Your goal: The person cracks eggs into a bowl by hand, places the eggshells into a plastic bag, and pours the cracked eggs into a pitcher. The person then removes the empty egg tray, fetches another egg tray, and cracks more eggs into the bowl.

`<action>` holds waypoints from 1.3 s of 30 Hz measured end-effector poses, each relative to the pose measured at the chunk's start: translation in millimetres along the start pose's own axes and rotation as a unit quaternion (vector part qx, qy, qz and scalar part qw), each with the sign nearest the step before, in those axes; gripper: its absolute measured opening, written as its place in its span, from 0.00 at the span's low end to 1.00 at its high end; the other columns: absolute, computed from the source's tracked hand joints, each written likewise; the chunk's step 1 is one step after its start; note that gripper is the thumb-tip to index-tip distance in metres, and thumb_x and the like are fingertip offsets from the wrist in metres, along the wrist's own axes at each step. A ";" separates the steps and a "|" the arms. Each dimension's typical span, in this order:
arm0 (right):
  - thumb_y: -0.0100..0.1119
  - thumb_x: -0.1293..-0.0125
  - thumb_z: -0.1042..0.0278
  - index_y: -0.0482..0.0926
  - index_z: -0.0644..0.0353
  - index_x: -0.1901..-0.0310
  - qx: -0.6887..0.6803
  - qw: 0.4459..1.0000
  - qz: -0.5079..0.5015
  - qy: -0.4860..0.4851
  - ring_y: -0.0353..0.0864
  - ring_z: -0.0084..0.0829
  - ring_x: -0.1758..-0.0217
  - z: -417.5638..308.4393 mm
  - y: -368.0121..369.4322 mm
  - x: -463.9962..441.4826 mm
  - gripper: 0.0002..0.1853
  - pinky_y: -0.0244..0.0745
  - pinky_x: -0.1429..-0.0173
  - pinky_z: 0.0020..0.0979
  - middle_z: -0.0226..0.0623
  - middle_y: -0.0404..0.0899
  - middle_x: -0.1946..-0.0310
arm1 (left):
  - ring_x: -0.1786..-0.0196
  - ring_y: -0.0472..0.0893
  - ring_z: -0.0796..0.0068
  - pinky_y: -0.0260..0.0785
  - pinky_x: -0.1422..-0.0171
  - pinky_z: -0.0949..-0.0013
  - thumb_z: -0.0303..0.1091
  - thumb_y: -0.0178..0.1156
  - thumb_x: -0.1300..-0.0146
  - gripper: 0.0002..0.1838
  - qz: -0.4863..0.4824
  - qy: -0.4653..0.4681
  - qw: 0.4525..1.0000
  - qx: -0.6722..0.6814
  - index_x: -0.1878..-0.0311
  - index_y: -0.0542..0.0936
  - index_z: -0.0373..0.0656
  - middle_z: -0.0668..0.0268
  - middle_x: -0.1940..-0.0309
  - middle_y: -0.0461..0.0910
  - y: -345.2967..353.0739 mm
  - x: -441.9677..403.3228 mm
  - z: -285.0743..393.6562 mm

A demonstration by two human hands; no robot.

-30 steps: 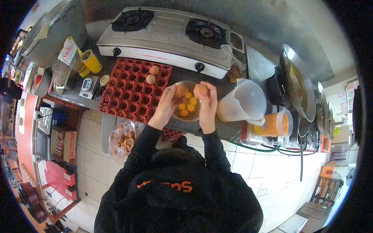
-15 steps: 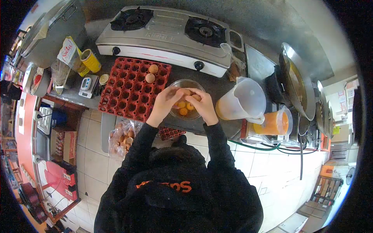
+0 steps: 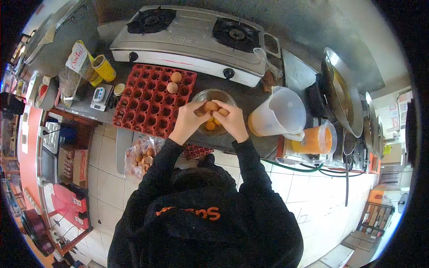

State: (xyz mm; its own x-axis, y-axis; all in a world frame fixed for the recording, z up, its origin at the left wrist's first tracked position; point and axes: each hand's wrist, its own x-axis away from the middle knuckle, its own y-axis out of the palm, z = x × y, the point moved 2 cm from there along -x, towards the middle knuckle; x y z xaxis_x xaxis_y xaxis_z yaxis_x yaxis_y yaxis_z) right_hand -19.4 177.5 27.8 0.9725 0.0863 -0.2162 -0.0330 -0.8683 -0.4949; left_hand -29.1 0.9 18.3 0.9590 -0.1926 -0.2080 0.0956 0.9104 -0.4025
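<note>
Both hands are over a round bowl that has several yellow yolks in it. My left hand pinches a brown eggshell above the bowl. My right hand is closed on another brown shell piece, close beside the first. I cannot tell whether these are two halves of one egg. To the left, a red egg tray bears two whole brown eggs, and its other visible cups hold none.
Behind stands a two-burner gas stove. On the right are a clear plastic pitcher, a container of orange liquid and a large pan. At left are a digital timer and a yellow can. A bag of eggshells lies below the tray.
My hands have drawn slightly apart over the bowl, and the brown shell pieces between my fingers now show more clearly.
</note>
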 end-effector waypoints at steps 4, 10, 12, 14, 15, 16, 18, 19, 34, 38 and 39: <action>0.67 0.44 0.70 0.82 0.59 0.46 -0.004 1.000 -0.001 -0.021 0.86 0.32 0.50 0.6 -0.1 1.6 0.22 0.77 0.45 0.29 0.47 0.85 0.53 | 0.49 0.84 0.61 0.75 0.44 0.67 0.31 0.72 0.50 0.26 -0.002 0.014 1.000 0.014 0.46 0.81 0.34 0.49 0.51 0.83 -1.2 -0.3 3.8; 0.67 0.45 0.74 0.80 0.57 0.43 0.002 0.999 0.004 -0.052 0.84 0.33 0.46 1.2 -0.5 3.2 0.25 0.76 0.43 0.30 0.46 0.83 0.49 | 0.47 0.83 0.57 0.74 0.41 0.64 0.30 0.72 0.51 0.28 0.018 0.059 0.998 0.013 0.43 0.80 0.36 0.48 0.48 0.81 0.1 2.3 4.8; 0.67 0.46 0.74 0.81 0.56 0.43 -0.011 0.999 0.005 -0.046 0.85 0.33 0.47 -0.6 -1.0 4.0 0.25 0.76 0.43 0.31 0.45 0.84 0.50 | 0.46 0.83 0.57 0.74 0.41 0.64 0.29 0.71 0.50 0.28 0.022 0.073 0.997 -0.001 0.42 0.80 0.37 0.48 0.48 0.81 -0.4 2.0 5.4; 0.67 0.46 0.75 0.81 0.56 0.43 -0.013 0.999 0.007 -0.051 0.85 0.33 0.49 -1.0 -1.8 3.8 0.25 0.76 0.44 0.31 0.45 0.84 0.51 | 0.46 0.82 0.56 0.74 0.41 0.64 0.29 0.71 0.50 0.28 0.023 0.082 0.996 -0.002 0.42 0.80 0.39 0.48 0.48 0.81 -0.6 1.6 5.7; 0.67 0.46 0.75 0.81 0.56 0.43 -0.009 0.998 0.008 -0.060 0.85 0.33 0.50 -0.2 -2.8 3.7 0.25 0.77 0.44 0.31 0.45 0.84 0.52 | 0.46 0.82 0.56 0.74 0.41 0.64 0.28 0.71 0.50 0.29 0.016 0.076 0.997 -0.002 0.42 0.80 0.40 0.48 0.48 0.81 -1.1 1.2 5.3; 0.67 0.46 0.76 0.81 0.56 0.43 -0.006 0.998 0.010 -0.070 0.85 0.33 0.52 0.4 -4.0 3.6 0.25 0.77 0.45 0.31 0.44 0.85 0.53 | 0.46 0.82 0.57 0.74 0.41 0.64 0.28 0.71 0.50 0.29 0.009 0.069 0.998 -0.002 0.41 0.80 0.40 0.48 0.47 0.81 -2.9 1.2 4.6; 0.66 0.47 0.76 0.81 0.55 0.43 -0.001 0.996 0.008 -0.091 0.85 0.35 0.54 1.4 -8.0 2.6 0.26 0.77 0.46 0.32 0.43 0.84 0.55 | 0.46 0.82 0.57 0.75 0.41 0.64 0.28 0.70 0.50 0.29 -0.006 0.069 0.998 -0.004 0.41 0.80 0.42 0.49 0.47 0.80 -7.6 0.3 4.9; 0.66 0.48 0.77 0.81 0.55 0.43 0.001 0.995 0.008 -0.101 0.85 0.35 0.55 2.2 -10.7 2.2 0.26 0.77 0.46 0.32 0.43 0.84 0.57 | 0.46 0.82 0.57 0.75 0.41 0.64 0.27 0.70 0.50 0.29 -0.015 0.075 0.997 -0.006 0.41 0.80 0.43 0.50 0.47 0.81 -10.8 -0.7 6.6; 0.70 0.51 0.67 0.77 0.51 0.43 0.194 0.959 -0.002 -0.206 0.80 0.41 0.55 -19.4 -12.6 2.6 0.29 0.76 0.49 0.39 0.36 0.80 0.59 | 0.50 0.82 0.55 0.77 0.45 0.64 0.25 0.65 0.46 0.23 -0.014 0.154 0.985 -0.077 0.44 0.79 0.38 0.54 0.48 0.80 -16.3 -0.4 10.0; 0.71 0.49 0.66 0.78 0.51 0.46 0.135 0.975 -0.046 -0.168 0.81 0.45 0.54 -38.4 17.9 3.8 0.26 0.77 0.50 0.40 0.41 0.81 0.57 | 0.51 0.83 0.69 0.78 0.46 0.68 0.24 0.68 0.44 0.22 0.022 0.000 0.994 0.103 0.44 0.79 0.34 0.54 0.51 0.82 -37.7 27.3 5.4; 0.71 0.49 0.66 0.78 0.51 0.46 0.127 0.973 -0.062 -0.183 0.81 0.45 0.52 -46.4 28.6 3.4 0.26 0.76 0.48 0.40 0.41 0.81 0.56 | 0.51 0.83 0.72 0.78 0.47 0.69 0.24 0.68 0.43 0.22 0.039 -0.043 0.987 0.147 0.44 0.79 0.33 0.54 0.52 0.83 -46.6 41.5 -2.2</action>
State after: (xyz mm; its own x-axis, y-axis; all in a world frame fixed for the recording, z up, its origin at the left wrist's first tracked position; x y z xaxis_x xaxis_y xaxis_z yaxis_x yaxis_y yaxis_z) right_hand -6.4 130.3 51.9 0.8267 0.3922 -0.4034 -0.0210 -0.6949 -0.7188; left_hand 5.6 -50.4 26.5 0.9844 -0.0968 -0.1472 0.0810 0.9907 -0.1097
